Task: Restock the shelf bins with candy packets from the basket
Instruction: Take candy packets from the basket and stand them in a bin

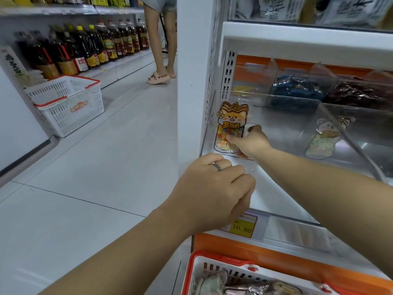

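Down at a shop shelf, the right hand [248,143] pinches an orange cartoon-dog candy packet [230,124], thumb on its front, holding it upright at the left end of a clear plastic shelf bin [282,135]. The left hand [212,188] sits nearer the camera at the bin's front edge, apart from the packet, fingers curled; whether it grips anything cannot be told. Below both arms, a white plastic basket with a red rim [192,265] holds more candy packets [212,282]. A pale bear-shaped packet [323,141] lies beyond a clear divider to the right. A yellow price tag [242,227] is partly covered by the left hand. Behind, across the aisle, a second white basket [70,103] stands on the floor before dark bottles [95,45], near a bystander's legs [161,50].
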### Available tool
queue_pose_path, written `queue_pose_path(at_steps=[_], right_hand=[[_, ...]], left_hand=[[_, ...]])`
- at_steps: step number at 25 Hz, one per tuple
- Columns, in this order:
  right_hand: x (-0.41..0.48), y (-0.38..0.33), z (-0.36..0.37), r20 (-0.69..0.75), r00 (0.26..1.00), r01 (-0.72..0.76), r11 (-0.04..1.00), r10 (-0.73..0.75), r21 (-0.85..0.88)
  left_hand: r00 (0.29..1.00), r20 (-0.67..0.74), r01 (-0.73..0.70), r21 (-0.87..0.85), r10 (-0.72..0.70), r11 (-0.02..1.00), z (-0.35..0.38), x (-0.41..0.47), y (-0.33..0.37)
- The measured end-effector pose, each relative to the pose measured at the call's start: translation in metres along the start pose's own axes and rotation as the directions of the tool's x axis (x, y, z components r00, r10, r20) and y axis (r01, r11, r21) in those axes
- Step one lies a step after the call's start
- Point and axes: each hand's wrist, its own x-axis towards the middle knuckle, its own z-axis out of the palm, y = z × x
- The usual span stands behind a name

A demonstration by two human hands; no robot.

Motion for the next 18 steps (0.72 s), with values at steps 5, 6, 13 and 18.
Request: queue_pose_path(at_steps=[5,6,13,18], right_hand=[[-0.004,0.003,-0.004,0.022,1.0,0.014,0.999,-0.014,0.032],[-0.006,0.002,-0.006,0.043,0.999,0.008,0.999,-0.009,0.037],[-0.048,0.001,-0.049,0.131,0.99,0.044,0.997,-0.052,0.062],[-0.122,0.004,-0.09,0.175,0.947,0.272,0.962,-0.269,0.003]], left_hand=[[1.0,0.006,-0.006,-0.001,0.006,1.0,0.0,0.0,-0.001],[1.0,0.009,-0.007,0.004,0.007,1.0,0.0,0.0,-0.001],[0.991,0.137,0.005,0.045,-0.011,0.999,-0.001,0.001,-0.001],[0.935,0.288,0.19,0.083,-0.206,0.978,-0.028,0.006,0.02]])
